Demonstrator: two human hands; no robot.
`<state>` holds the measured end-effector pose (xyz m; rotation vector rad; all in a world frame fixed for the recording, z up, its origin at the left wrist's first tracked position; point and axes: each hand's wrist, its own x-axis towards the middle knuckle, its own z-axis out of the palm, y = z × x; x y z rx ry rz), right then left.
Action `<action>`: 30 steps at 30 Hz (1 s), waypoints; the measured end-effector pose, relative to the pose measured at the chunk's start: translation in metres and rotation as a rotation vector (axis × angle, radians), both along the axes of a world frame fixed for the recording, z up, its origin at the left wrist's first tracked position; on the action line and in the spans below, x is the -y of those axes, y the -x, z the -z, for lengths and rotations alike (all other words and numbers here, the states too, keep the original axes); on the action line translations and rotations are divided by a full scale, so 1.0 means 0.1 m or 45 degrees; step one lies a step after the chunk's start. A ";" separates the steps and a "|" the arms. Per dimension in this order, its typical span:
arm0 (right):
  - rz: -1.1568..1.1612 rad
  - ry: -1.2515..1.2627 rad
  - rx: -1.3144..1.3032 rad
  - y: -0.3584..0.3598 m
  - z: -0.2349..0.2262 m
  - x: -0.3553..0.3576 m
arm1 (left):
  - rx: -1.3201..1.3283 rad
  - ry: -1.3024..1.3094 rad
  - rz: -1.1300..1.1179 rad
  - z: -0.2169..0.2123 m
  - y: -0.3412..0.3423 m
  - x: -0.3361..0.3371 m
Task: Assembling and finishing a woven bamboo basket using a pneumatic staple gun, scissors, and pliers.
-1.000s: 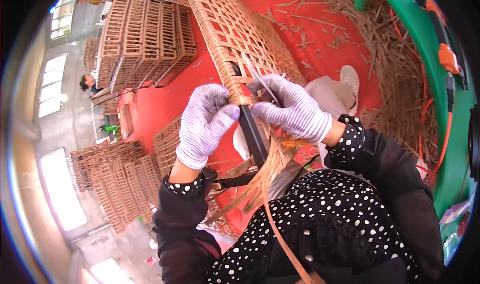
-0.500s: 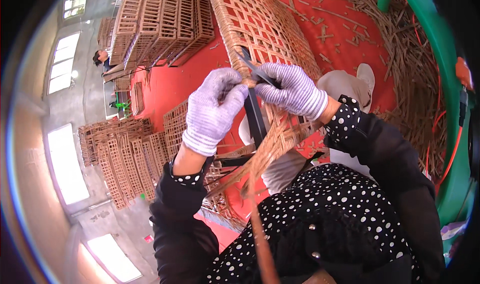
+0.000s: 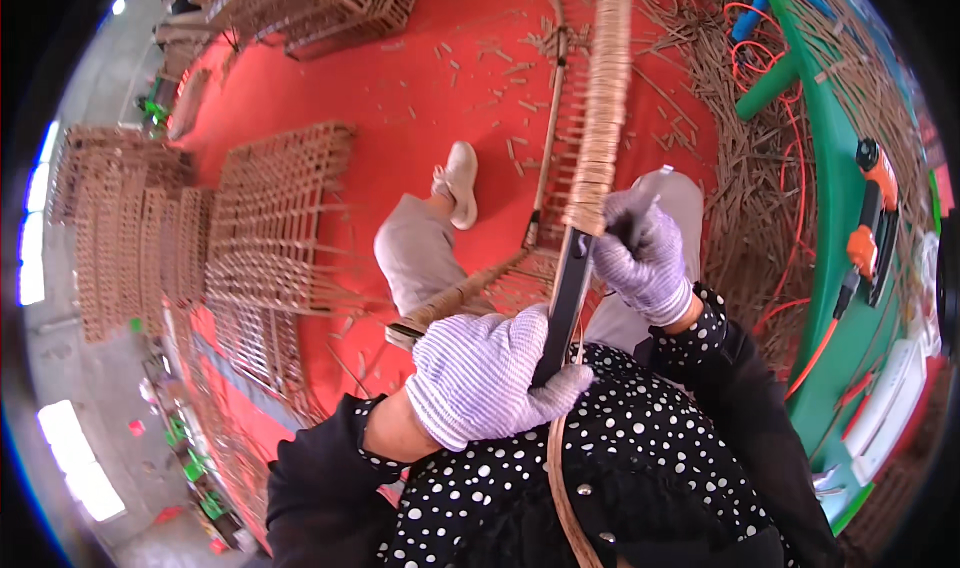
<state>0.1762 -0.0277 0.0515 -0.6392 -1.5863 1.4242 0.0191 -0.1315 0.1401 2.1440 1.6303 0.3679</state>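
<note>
A woven frame rises from my lap, its long rail wrapped tightly in tan wicker strip. Below the wrapping, the rail's bare black bar shows. My left hand, in a striped white-and-lilac glove, is closed round the lower end of that bar. My right hand, gloved alike, is beside the last turns of the wrapping with its fingers curled; whatever they hold is hard to make out. A long brown strip runs down from near my left hand across my polka-dot front.
Woven panels stand stacked at left, with more lattice pieces at the far left. Cut strips lie heaped at right beside a green bench. An orange-and-black power tool with an orange hose rests on it.
The frame has turned, and its wrapped rail now faces me. My left hand has moved down onto the black bar; my right hand has shifted right and down. The dark blade no longer shows clearly.
</note>
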 end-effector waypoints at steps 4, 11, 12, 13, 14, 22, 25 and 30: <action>-0.113 0.352 -0.141 -0.09 0.04 0.11 | 0.037 0.007 0.045 0.05 0.08 -0.02; 0.080 0.434 0.064 0.20 -0.22 0.16 | -0.188 -0.062 0.363 -0.14 0.67 -0.35; 0.127 0.303 0.252 0.20 -0.21 0.12 | -0.092 -0.011 0.385 -0.19 0.79 -0.43; 0.064 0.304 0.280 0.26 -0.26 0.09 | -0.050 0.093 0.390 -0.19 0.95 -0.51; -0.002 0.296 0.302 0.32 -0.35 0.07 | -0.016 0.190 0.390 -0.21 1.09 -0.56; 0.725 -0.593 1.123 -0.86 -0.49 -0.28 | -0.323 -0.162 0.457 -0.20 1.33 -0.43; 0.991 -0.339 1.517 -2.27 -0.40 -0.33 | -0.483 -0.479 0.037 -0.23 1.09 -0.26; 1.185 0.232 2.120 -4.26 0.11 0.22 | -0.426 -0.612 -0.032 -0.04 0.92 -0.49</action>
